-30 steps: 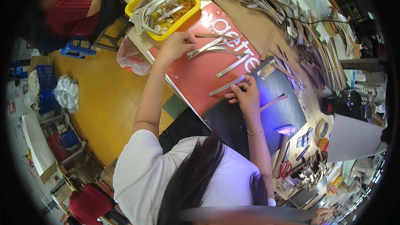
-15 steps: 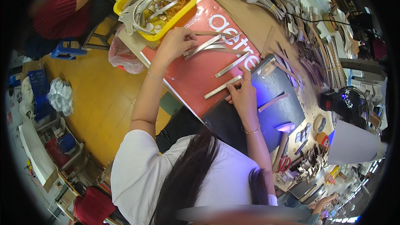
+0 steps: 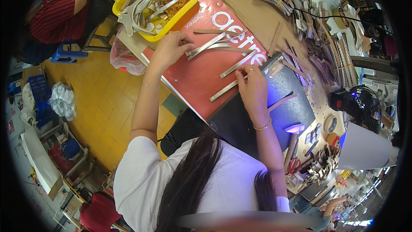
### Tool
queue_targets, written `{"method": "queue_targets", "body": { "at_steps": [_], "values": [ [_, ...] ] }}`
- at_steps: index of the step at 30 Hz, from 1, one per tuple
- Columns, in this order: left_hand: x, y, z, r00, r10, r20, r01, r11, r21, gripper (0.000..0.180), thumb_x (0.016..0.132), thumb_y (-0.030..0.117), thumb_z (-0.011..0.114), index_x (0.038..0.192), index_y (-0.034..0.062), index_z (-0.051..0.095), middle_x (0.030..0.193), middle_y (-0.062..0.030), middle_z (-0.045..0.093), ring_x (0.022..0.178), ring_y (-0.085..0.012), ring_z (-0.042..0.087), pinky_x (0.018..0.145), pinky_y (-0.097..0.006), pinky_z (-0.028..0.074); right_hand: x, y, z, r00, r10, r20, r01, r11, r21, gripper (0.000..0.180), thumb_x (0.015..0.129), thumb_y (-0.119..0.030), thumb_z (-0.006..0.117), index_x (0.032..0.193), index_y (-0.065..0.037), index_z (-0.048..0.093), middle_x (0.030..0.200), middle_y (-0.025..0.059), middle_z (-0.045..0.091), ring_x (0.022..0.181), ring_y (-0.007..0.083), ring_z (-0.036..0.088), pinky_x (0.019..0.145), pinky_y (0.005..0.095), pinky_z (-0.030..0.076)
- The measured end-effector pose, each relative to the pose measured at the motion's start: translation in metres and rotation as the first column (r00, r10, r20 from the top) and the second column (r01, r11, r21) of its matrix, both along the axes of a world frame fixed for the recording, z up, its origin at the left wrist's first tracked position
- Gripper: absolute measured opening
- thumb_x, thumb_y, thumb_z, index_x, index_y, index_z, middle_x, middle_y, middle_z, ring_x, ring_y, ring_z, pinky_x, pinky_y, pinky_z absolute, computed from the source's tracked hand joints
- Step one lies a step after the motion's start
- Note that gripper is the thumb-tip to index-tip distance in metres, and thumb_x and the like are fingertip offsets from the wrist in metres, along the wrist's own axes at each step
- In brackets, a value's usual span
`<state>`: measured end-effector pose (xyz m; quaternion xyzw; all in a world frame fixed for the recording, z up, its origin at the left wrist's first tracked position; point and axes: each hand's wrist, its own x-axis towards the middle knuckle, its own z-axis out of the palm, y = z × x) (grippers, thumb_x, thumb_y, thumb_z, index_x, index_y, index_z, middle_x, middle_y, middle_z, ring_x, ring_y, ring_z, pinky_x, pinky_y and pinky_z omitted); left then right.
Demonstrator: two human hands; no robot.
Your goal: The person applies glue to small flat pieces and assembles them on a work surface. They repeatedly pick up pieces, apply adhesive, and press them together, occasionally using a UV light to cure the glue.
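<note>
My left hand [image 3: 174, 48] is bent over the red printed sheet [image 3: 191, 86], its fingertips closed at the near end of a narrow silver strap strip [image 3: 207, 46]. That strip crosses other silver and tan strips, among them a tan one [image 3: 210, 31] lying above. My right hand [image 3: 254, 87] rests at the sheet's right side, thumb and forefinger bent but apart. Beside it lie two straight silver strips, an upper one [image 3: 234, 67] and a lower one [image 3: 223, 92]. The lower strip's far end is hidden behind my fingers.
A yellow basket [image 3: 194, 3] with curved pale pieces stands at the sheet's upper left. At right are a dark board [image 3: 296, 99] carrying a pink-tan strip [image 3: 284, 102], bundles of straps [image 3: 274, 0] and a black fan [image 3: 362, 107]. A person in red [image 3: 58, 10] sits at upper left.
My left hand has moved down and slightly left to the ends of the crossed strips. My right hand has shifted upward, turned, and loosened its grasp on the lower silver strip.
</note>
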<state>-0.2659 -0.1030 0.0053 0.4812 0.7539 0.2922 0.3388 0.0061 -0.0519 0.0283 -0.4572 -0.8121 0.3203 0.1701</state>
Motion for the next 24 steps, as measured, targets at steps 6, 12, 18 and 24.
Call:
{"method": "queue_targets", "body": {
  "at_steps": [6, 12, 18, 24],
  "values": [
    [0.036, 0.022, 0.003, 0.989, -0.024, -0.145, 0.053, 0.978, 0.204, 0.026, 0.080, 0.018, 0.077, 0.096, -0.0010, 0.071, 0.076, -0.0089, 0.063, 0.064, -0.0154, 0.059, 0.062, -0.031, 0.048, -0.009, 0.012, -0.002, 0.960, -0.062, 0.273, -0.046, 0.928, 0.370, 0.016, 0.083, -0.019, 0.071, 0.093, -0.007, 0.067, 0.093, 0.0086, 0.057, 0.085, 0.0263, 0.059, 0.076, 0.0407, 0.046],
    [0.046, 0.032, -0.008, 0.997, -0.012, -0.079, 0.021, 0.993, 0.113, 0.022, 0.077, 0.012, 0.075, 0.094, 0.0006, 0.068, 0.080, -0.0140, 0.064, 0.069, -0.0265, 0.063, 0.066, -0.037, 0.050, -0.003, 0.026, -0.009, 0.966, -0.115, 0.232, 0.014, 0.918, 0.395, 0.015, 0.082, -0.016, 0.070, 0.097, -0.013, 0.068, 0.102, 0.0060, 0.056, 0.099, 0.0263, 0.055, 0.086, 0.0448, 0.043],
    [0.038, 0.023, -0.023, 0.980, 0.050, 0.194, -0.079, 0.987, 0.140, 0.010, 0.087, 0.006, 0.069, 0.093, -0.0005, 0.064, 0.081, -0.0048, 0.068, 0.070, -0.0110, 0.063, 0.062, -0.026, 0.049, -0.003, 0.035, -0.014, 0.932, 0.047, 0.359, -0.215, 0.870, 0.444, 0.018, 0.082, -0.014, 0.059, 0.098, -0.015, 0.069, 0.108, 0.0034, 0.056, 0.106, 0.0227, 0.053, 0.091, 0.0429, 0.041],
    [0.035, 0.017, -0.007, 0.952, 0.031, 0.303, -0.118, 0.955, 0.272, 0.015, 0.091, 0.009, 0.066, 0.100, -0.0014, 0.061, 0.084, -0.0053, 0.065, 0.073, -0.0100, 0.059, 0.064, -0.024, 0.048, 0.006, 0.031, -0.010, 0.941, 0.117, 0.317, -0.262, 0.846, 0.464, 0.016, 0.081, -0.013, 0.060, 0.095, -0.013, 0.069, 0.108, 0.0012, 0.056, 0.106, 0.0206, 0.053, 0.093, 0.0415, 0.039]
  ]
}}
